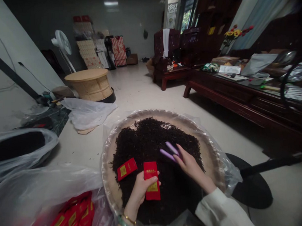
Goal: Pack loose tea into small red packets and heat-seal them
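My left hand (140, 188) grips an upright red packet (150, 169) with a yellow label, its thumb across the front. Purple tongs (167, 155) are pinched in my right hand (191, 165), their two arms apart and pointing left over dark dried leaves that look like tea (152, 135). The leaves lie heaped in a wide round tray (109, 148) lined with clear plastic. A second red packet (126, 169) rests on the leaves, left of my left hand.
At the lower left a clear plastic bag (55, 178) holds several red packets (75, 216). Another plastic-lined container (47, 146) holds dark material. A black round stand base (250, 185) is right of the tray. A long wooden table (231, 91) stands beyond, and a round woven stool (90, 86) behind.
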### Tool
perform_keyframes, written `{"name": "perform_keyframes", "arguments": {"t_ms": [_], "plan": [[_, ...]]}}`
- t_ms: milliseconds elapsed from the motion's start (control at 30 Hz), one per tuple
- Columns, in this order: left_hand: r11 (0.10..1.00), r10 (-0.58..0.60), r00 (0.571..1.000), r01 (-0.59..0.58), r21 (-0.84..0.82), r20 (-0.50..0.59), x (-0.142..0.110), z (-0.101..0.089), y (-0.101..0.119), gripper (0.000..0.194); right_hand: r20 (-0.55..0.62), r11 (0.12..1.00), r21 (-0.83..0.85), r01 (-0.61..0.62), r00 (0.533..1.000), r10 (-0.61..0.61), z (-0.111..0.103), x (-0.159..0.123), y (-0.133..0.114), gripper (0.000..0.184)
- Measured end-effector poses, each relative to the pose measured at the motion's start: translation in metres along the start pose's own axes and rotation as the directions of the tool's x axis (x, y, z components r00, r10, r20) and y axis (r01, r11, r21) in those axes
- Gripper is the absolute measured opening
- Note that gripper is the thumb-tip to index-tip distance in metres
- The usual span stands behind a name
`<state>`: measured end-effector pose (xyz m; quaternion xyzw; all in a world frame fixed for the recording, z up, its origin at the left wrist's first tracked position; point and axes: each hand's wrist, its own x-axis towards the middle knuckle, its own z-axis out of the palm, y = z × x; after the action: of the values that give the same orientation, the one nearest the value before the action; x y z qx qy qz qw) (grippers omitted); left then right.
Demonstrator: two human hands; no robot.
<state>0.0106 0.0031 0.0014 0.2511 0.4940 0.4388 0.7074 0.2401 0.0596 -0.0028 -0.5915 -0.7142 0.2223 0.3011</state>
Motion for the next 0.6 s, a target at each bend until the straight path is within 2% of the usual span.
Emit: {"name": "perform_keyframes", "arguments": {"t_ms": [67,133,200,267,300,333,400,500,600], "plan": [[1.000,0.007,1.000,-0.007,0.005,0.008,0.000,0.001,0.001,0.053,0.139,0.996,0.090,0.007,0.990,-0.020,-0.005,-0.002,-0.021,0.048],[1.000,0.025,1.000,-0.025,0.006,0.016,0.000,0.002,0.001,0.051,0.277,0.987,0.160,0.022,0.959,-0.066,-0.008,-0.005,-0.037,0.048],[0.999,0.052,0.998,-0.052,0.009,0.019,0.000,0.003,0.001,0.051,0.381,0.975,0.221,0.034,0.917,-0.119,-0.007,-0.009,-0.047,0.061],[0.998,0.062,0.998,-0.062,0.006,0.012,-0.001,0.002,0.001,0.051,0.434,0.959,0.279,0.041,0.886,-0.164,-0.005,-0.011,-0.049,0.082],[0.998,0.056,0.998,-0.056,-0.001,0.011,-0.001,0.001,0.001,0.051,0.445,0.952,0.306,0.033,0.879,-0.173,-0.004,-0.011,-0.048,0.086],[0.999,0.047,0.999,-0.047,-0.010,0.014,-0.002,0.000,0.002,0.051,0.449,0.944,0.330,0.005,0.879,-0.161,-0.003,-0.011,-0.047,0.084],[0.999,0.028,0.999,-0.027,-0.027,0.037,-0.003,-0.002,0.002,0.050,0.471,0.926,0.357,-0.124,0.880,-0.064,-0.004,-0.008,-0.044,0.074],[1.000,0.017,0.997,-0.015,-0.023,0.078,-0.006,-0.003,0.002,0.049,0.519,0.887,0.347,-0.305,0.850,0.089,-0.009,-0.003,-0.042,0.068],[1.000,0.007,0.992,-0.009,0.017,0.122,-0.007,-0.001,0.003,0.052,0.573,0.909,0.321,-0.266,0.819,0.038,-0.015,0.002,-0.047,0.061]]}}
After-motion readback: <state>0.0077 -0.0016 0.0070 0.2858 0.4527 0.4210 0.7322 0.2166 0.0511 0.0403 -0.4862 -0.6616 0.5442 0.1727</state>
